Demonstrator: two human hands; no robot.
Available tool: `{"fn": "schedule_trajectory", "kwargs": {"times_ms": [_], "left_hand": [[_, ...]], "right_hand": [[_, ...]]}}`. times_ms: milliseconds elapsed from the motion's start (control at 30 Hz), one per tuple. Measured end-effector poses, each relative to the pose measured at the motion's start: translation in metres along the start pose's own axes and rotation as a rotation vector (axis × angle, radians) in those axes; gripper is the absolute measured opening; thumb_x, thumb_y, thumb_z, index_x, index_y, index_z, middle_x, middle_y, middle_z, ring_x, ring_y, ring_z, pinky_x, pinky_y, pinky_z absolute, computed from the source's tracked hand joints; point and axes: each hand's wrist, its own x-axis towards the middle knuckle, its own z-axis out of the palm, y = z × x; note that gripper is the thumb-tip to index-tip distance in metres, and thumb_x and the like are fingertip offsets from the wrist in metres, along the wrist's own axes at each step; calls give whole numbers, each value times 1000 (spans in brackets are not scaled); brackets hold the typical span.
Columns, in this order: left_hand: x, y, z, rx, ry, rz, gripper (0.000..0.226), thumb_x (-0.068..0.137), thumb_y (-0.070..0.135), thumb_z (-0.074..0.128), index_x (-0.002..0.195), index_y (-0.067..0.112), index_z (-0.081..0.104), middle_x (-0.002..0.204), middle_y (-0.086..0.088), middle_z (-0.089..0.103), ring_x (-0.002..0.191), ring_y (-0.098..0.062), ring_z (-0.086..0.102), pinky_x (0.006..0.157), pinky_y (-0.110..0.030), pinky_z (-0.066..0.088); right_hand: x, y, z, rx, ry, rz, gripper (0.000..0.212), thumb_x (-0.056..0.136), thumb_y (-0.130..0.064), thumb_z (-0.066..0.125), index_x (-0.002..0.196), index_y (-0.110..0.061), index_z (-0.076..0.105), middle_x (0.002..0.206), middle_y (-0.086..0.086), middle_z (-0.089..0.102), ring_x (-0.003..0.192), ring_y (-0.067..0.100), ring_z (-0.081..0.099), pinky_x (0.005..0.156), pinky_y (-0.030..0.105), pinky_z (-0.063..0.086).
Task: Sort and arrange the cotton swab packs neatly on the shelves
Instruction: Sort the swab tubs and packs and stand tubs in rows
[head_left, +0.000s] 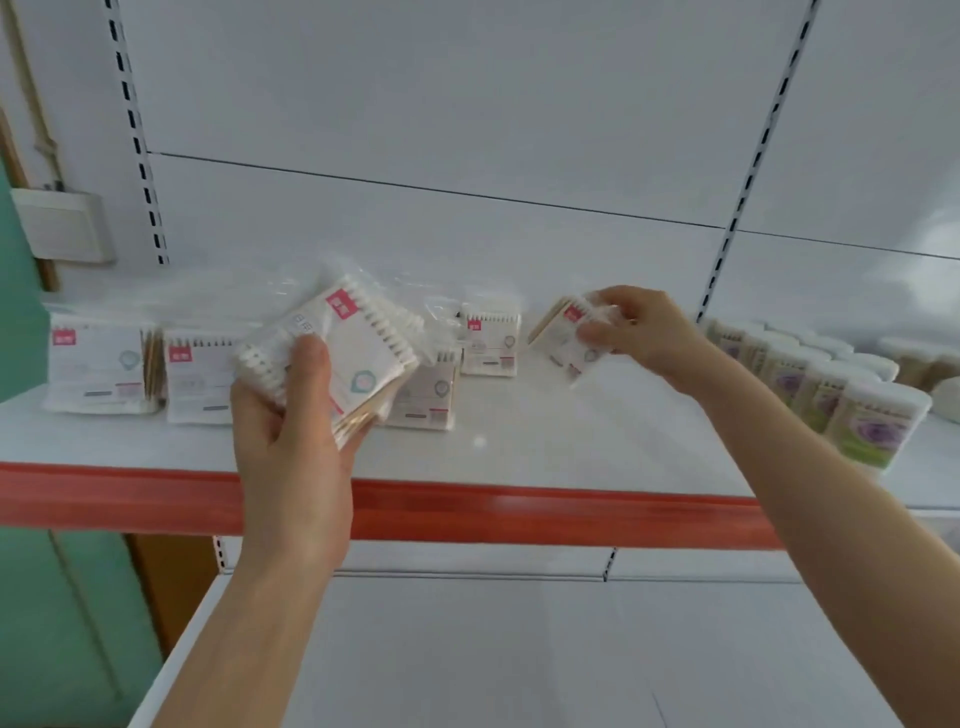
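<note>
**Fig. Sorting in progress, head view.** A bundle of flat, clear-plastic cotton swab packs with pink labels (358, 353) is gripped in the left hand (280, 415). The thumb is pressed on the top face so that several packs are kept together as one stack above the white metal shelf with a red front strip (571, 447). A single pack (563, 338) of the same kind is pinched at its upper end by the fingers (602, 332) of the right hand (639, 327) and is held tilted. Whether its lower corner touches the shelf cannot be told. It is held just beside an upright pack (491, 340) near the back of the shelf, and is judged to be meant for that line. Two further packs (98, 364) are stood at the left end. A row of white tubs with purple-flower labels (872, 421) is kept apart at the right, so that the kinds are not mixed.
</note>
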Motion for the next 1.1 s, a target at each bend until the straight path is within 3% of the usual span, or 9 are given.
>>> {"fn": "schedule_trajectory", "kwargs": {"times_ms": [133,333,433,533,667,733,833,900,1100], "left_hand": [[3,1,-5,-23,4,-5,22,92,27,53,112,19,52,89,7,71,88,-10,69,68,-26,56],[8,7,-11,-37,8,45,14,94,24,51,107,25,55,84,12,72,86,-7,69,71,-26,57],[9,6,-12,-38,9,54,16,93,24,52,109,22,55,88,9,71,88,-10,69,71,-27,57],[8,3,-9,-48,-11,37,10,92,24,52,102,23,56,84,9,71,85,-11,69,69,-28,57],[5,-2,-1,-78,-49,8,15,90,25,53,104,20,56,82,8,71,84,-10,69,68,-27,57],[2,-4,5,-88,-80,8,23,90,26,52,112,17,54,84,7,71,85,-10,69,69,-27,57],[-4,-8,15,-115,-126,-8,26,91,27,50,116,21,52,87,7,71,89,-11,68,72,-30,58],[-9,-12,19,-123,-167,-26,20,91,27,49,110,26,54,87,7,71,89,-11,68,73,-31,58],[-11,-15,16,-59,-218,-4,18,79,27,57,97,24,56,85,9,72,87,-9,68,73,-30,57]], "right_hand": [[30,-10,38,-366,-46,-141,37,80,-15,71,112,-5,57,101,5,55,91,16,49,70,20,32],[60,-4,75,-701,-105,-241,39,83,-30,67,118,-12,58,119,10,52,116,26,43,86,27,33],[65,2,76,-692,-95,-220,45,82,-34,68,121,-15,56,119,12,50,116,27,42,87,28,33],[60,-1,66,-546,-24,-179,54,80,-35,70,126,-14,52,119,7,54,111,21,49,88,28,37],[23,-29,52,-27,200,-184,16,86,-22,63,99,-12,64,94,0,66,83,10,58,81,25,47],[-4,-46,49,145,76,-157,7,89,-22,59,86,-17,63,83,-2,67,76,9,62,75,27,50],[-39,-63,48,284,-201,-98,11,92,-30,54,95,-22,61,82,-4,67,77,10,66,76,28,54],[-54,-66,51,335,-286,-90,13,91,-28,54,101,-22,59,83,-2,67,77,11,66,78,30,55],[-56,-57,43,436,-176,-78,11,87,-8,60,96,-13,60,79,3,65,68,11,65,69,28,58]]}}
